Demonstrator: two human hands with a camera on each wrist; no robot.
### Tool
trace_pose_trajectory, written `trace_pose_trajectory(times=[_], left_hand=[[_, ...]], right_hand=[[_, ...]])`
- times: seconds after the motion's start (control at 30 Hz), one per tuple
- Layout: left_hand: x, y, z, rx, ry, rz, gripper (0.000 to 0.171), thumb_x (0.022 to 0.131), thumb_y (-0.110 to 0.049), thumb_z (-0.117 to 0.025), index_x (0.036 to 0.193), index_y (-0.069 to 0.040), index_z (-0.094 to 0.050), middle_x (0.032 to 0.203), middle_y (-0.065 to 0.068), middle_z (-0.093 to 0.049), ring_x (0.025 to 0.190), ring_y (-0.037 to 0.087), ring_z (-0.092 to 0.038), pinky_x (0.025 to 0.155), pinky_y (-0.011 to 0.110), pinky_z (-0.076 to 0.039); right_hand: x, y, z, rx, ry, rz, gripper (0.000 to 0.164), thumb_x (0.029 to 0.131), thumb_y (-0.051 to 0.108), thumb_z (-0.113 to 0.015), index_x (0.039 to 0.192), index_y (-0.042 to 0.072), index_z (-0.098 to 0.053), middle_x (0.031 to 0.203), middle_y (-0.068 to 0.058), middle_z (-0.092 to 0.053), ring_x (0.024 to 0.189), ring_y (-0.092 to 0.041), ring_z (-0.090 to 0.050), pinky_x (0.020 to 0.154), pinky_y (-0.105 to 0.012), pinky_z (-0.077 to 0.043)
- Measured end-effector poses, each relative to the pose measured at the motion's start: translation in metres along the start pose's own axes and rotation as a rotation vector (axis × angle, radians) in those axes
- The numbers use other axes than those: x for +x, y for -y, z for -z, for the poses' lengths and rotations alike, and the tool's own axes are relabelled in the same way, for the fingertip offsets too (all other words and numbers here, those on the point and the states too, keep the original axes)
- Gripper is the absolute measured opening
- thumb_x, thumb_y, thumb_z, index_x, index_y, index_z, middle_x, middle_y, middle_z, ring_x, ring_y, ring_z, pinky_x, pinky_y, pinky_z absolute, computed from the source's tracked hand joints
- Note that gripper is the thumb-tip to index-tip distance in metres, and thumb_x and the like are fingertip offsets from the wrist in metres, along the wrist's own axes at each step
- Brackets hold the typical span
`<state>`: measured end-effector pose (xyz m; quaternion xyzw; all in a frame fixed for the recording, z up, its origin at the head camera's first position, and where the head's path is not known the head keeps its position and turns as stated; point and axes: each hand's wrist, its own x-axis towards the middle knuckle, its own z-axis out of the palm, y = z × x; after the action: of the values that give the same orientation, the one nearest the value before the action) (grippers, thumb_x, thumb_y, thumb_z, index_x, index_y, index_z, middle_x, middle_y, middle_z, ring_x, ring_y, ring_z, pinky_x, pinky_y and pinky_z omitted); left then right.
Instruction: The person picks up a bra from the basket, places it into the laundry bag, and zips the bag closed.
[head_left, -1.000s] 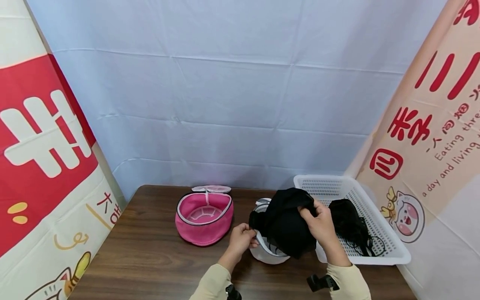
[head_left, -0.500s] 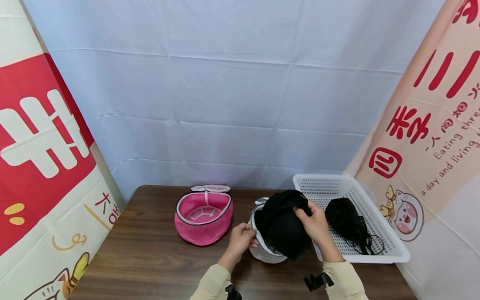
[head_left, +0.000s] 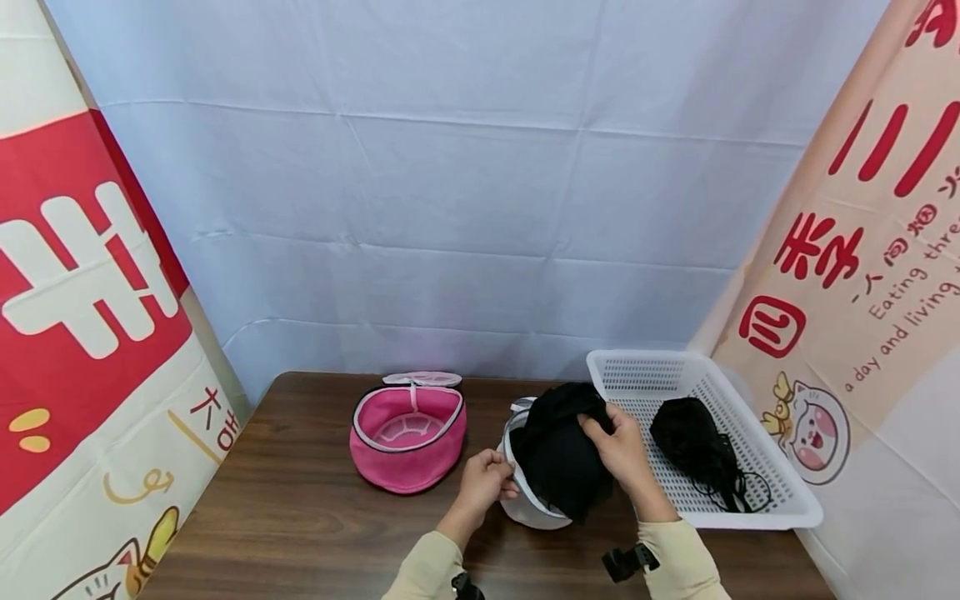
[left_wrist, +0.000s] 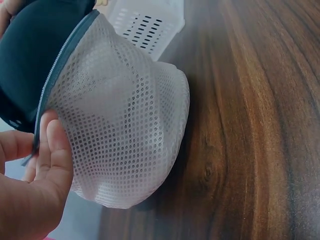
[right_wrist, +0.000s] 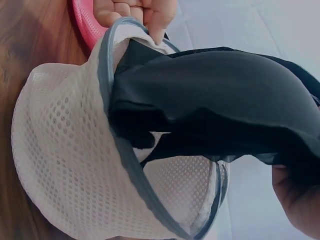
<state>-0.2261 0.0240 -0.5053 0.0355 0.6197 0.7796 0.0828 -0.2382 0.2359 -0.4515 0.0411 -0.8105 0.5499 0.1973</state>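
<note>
My right hand (head_left: 621,443) pinches a black padded bra (head_left: 562,450) by its upper edge. The smooth moulded cup of the bra hangs over the opening of a white mesh laundry bag (head_left: 534,508), part of it inside. With thumb and fingertips, my left hand (head_left: 483,479) pinches the bag's grey zipper rim (left_wrist: 55,70) on the left side. The bag's unzipped mouth gapes in the right wrist view, where the fingertips of my right hand (right_wrist: 300,205) are partly hidden behind the black fabric.
Left of the white bag stands a pink mesh laundry bag (head_left: 405,462), its lid folded back. At the right, a white plastic basket (head_left: 780,492) holds a black bundle (head_left: 693,442) with thin cords. All stand on a dark wooden table (head_left: 300,500) before a pale cloth backdrop (head_left: 465,208).
My right hand has moved left and slightly down, bringing the bra lower over the bag's mouth. My left hand keeps its grip on the rim.
</note>
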Motion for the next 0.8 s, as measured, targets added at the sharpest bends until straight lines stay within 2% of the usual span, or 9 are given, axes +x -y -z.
trace_pose_trajectory(times=[0.13, 0.33, 0.4, 0.53, 0.67, 0.8], left_hand=[[0.004, 0.006, 0.002, -0.011, 0.000, 0.012, 0.003, 0.086, 0.005, -0.049, 0.084, 0.006, -0.047, 0.059, 0.006, -0.052, 0.048, 0.011, -0.055, 0.052, 0.028, -0.052], [0.018, 0.027, 0.006, -0.028, 0.001, 0.030, 0.002, 0.087, 0.005, -0.049, 0.085, 0.004, -0.048, 0.060, 0.006, -0.052, 0.049, 0.012, -0.055, 0.051, 0.028, -0.052], [0.019, 0.029, 0.006, -0.032, 0.004, 0.039, 0.003, 0.087, 0.003, -0.050, 0.086, 0.005, -0.048, 0.061, 0.006, -0.053, 0.049, 0.012, -0.055, 0.052, 0.028, -0.052], [0.016, 0.024, 0.005, -0.034, 0.019, 0.048, 0.004, 0.087, 0.003, -0.051, 0.087, 0.004, -0.048, 0.063, 0.007, -0.054, 0.051, 0.012, -0.056, 0.055, 0.031, -0.053], [0.007, 0.009, 0.003, -0.042, 0.024, 0.032, 0.003, 0.086, 0.005, -0.050, 0.086, 0.003, -0.047, 0.064, 0.007, -0.055, 0.052, 0.013, -0.057, 0.057, 0.032, -0.053], [0.002, 0.001, 0.002, -0.047, 0.026, 0.008, 0.002, 0.086, 0.004, -0.049, 0.086, 0.003, -0.048, 0.065, 0.008, -0.057, 0.054, 0.012, -0.059, 0.056, 0.030, -0.053]], right_hand=[[0.001, 0.001, -0.005, -0.053, -0.006, 0.066, 0.017, 0.087, 0.009, -0.064, 0.101, -0.001, -0.065, 0.098, -0.014, -0.064, 0.085, -0.018, -0.054, 0.072, -0.023, -0.043], [0.002, -0.003, -0.011, -0.157, 0.003, 0.176, 0.012, 0.084, 0.004, -0.065, 0.096, 0.003, -0.064, 0.088, -0.010, -0.065, 0.078, -0.021, -0.057, 0.066, -0.034, -0.045], [0.003, -0.005, -0.013, -0.173, 0.002, 0.195, 0.012, 0.082, 0.001, -0.066, 0.094, 0.003, -0.064, 0.086, -0.009, -0.065, 0.075, -0.022, -0.058, 0.064, -0.035, -0.045], [0.001, -0.009, -0.014, -0.197, -0.008, 0.200, 0.014, 0.079, -0.002, -0.068, 0.091, 0.004, -0.064, 0.084, -0.008, -0.065, 0.075, -0.023, -0.058, 0.065, -0.038, -0.045], [0.000, -0.011, -0.016, -0.210, 0.000, 0.190, 0.013, 0.078, -0.001, -0.070, 0.088, 0.006, -0.065, 0.084, -0.006, -0.066, 0.078, -0.023, -0.058, 0.068, -0.039, -0.045], [-0.002, -0.015, -0.019, -0.268, -0.008, 0.283, 0.018, 0.070, -0.004, -0.073, 0.083, 0.005, -0.066, 0.082, -0.006, -0.066, 0.074, -0.023, -0.060, 0.065, -0.040, -0.047]])
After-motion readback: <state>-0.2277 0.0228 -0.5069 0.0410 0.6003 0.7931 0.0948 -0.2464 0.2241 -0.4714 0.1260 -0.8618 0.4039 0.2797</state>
